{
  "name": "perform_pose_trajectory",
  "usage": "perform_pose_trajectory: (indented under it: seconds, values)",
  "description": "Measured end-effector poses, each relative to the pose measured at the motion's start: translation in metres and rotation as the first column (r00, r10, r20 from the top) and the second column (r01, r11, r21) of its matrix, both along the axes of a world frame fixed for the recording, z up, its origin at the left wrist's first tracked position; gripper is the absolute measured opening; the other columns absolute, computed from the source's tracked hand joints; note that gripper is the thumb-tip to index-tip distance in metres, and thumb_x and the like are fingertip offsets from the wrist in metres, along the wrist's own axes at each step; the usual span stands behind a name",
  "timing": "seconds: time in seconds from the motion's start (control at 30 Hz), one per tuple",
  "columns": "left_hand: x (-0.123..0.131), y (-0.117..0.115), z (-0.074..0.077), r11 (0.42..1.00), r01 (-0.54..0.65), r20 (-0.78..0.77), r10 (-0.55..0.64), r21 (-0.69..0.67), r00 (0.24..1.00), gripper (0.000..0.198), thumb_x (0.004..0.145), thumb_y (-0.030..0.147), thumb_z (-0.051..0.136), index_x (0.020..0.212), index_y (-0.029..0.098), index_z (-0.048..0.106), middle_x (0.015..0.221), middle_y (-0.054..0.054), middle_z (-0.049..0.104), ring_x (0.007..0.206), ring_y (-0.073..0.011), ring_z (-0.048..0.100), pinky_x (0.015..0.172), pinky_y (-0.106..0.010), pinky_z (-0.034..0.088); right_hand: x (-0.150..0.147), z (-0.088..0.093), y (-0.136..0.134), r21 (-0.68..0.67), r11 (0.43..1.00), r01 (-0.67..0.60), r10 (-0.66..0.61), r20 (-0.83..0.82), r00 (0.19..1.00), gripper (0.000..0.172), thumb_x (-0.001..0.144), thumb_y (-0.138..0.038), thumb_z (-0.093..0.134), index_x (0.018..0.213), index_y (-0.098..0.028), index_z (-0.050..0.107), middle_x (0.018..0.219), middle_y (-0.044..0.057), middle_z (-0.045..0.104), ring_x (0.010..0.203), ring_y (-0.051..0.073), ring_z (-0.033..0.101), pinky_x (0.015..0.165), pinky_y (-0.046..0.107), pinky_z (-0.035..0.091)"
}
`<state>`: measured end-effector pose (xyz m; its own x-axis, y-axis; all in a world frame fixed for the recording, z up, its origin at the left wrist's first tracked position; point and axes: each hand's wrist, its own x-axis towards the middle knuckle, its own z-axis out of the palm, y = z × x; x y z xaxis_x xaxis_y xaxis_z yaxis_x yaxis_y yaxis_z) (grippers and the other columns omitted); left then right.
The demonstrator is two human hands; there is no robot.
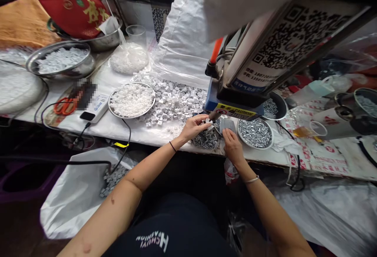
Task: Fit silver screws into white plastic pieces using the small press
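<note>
My left hand (193,128) is closed in a pinch on a small white piece (208,121), right beside the tip of the blue press (232,106). Just right of it, my right hand (232,144) has its fingertips at the near edge of a flat grey block (226,125); whether they hold a small part is hidden. Loose metal pieces (207,139) lie below my left hand at the table edge. To the right, a round dish (255,133) holds many small metal pins. A pile of white square pieces (176,100) spreads out behind my left hand.
A plate of small white parts (132,100) stands left of the pile, with a white power strip (94,108) and orange-handled scissors (66,106) beyond. Metal bowls, a tied plastic bag (129,59) and cables surround these. At right are a bottle (309,92) and a plastic cup (318,128).
</note>
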<state>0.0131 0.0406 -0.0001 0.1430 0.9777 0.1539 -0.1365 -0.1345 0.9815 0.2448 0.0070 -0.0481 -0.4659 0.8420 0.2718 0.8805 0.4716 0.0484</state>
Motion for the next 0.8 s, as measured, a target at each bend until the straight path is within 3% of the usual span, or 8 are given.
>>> perform_pose_trajectory:
  seconds: [0.13,0.23,0.33,0.4,0.6,0.8]
  values:
    - [-0.007,0.003,-0.003,0.996,0.072,0.059,-0.068,-0.057,0.996,0.034,0.075,0.041,0.065,0.097,0.015,0.072,0.114,-0.01,0.064,0.105,-0.0212,0.058,0.09,-0.031,0.045,-0.016,0.03,0.001,-0.023,1.0,0.013,-0.013,0.014,1.0,0.039,0.075,0.0,0.044,0.108,-0.009,0.063,0.104,0.016,0.068,0.097,0.027,0.059,0.081,0.037,0.052]
    - [-0.01,0.005,-0.008,0.978,0.115,0.135,-0.092,-0.174,0.986,0.039,0.076,0.043,0.064,0.105,0.017,0.069,0.102,-0.008,0.068,0.082,-0.0155,0.061,0.072,-0.026,0.048,-0.039,0.06,0.0,0.062,0.998,-0.022,0.031,-0.149,0.988,0.027,0.083,-0.01,0.047,0.103,-0.017,0.064,0.095,0.009,0.07,0.086,0.022,0.062,0.075,0.033,0.052]
    - [-0.011,0.004,-0.009,0.962,0.13,0.144,-0.097,-0.24,0.985,0.045,0.074,0.043,0.066,0.111,0.017,0.066,0.084,-0.005,0.069,0.065,-0.0114,0.058,0.058,-0.023,0.044,-0.056,0.073,-0.001,0.192,0.974,-0.119,0.174,-0.303,0.937,0.025,0.087,-0.014,0.048,0.107,-0.018,0.063,0.102,0.007,0.07,0.09,0.019,0.062,0.081,0.031,0.052]
    - [-0.01,0.003,-0.006,0.969,0.119,0.11,-0.097,-0.217,0.989,0.045,0.075,0.043,0.065,0.111,0.017,0.066,0.083,-0.005,0.068,0.064,-0.0109,0.057,0.058,-0.022,0.043,-0.057,0.071,0.002,0.229,0.966,-0.119,0.198,-0.363,0.91,0.024,0.088,-0.015,0.048,0.106,-0.018,0.063,0.101,0.007,0.07,0.09,0.018,0.063,0.082,0.031,0.052]
    - [-0.002,0.004,0.001,0.998,0.008,-0.109,0.0,0.068,0.994,0.035,0.069,0.038,0.072,0.096,0.016,0.071,0.105,-0.009,0.064,0.094,-0.0178,0.058,0.079,-0.027,0.045,-0.019,0.042,0.008,0.153,0.987,0.044,0.025,-0.418,0.908,0.026,0.09,-0.02,0.045,0.104,-0.018,0.066,0.102,0.01,0.07,0.094,0.022,0.064,0.085,0.039,0.052]
    - [-0.005,0.013,0.0,0.988,0.121,-0.155,-0.106,0.096,0.982,0.031,0.07,0.038,0.071,0.092,0.015,0.072,0.105,-0.011,0.066,0.096,-0.0194,0.061,0.084,-0.029,0.046,0.009,-0.001,-0.002,0.101,0.995,-0.018,0.043,-0.249,0.968,0.038,0.089,-0.027,0.047,0.122,-0.009,0.057,0.124,0.017,0.06,0.12,0.028,0.051,0.1,0.044,0.044]
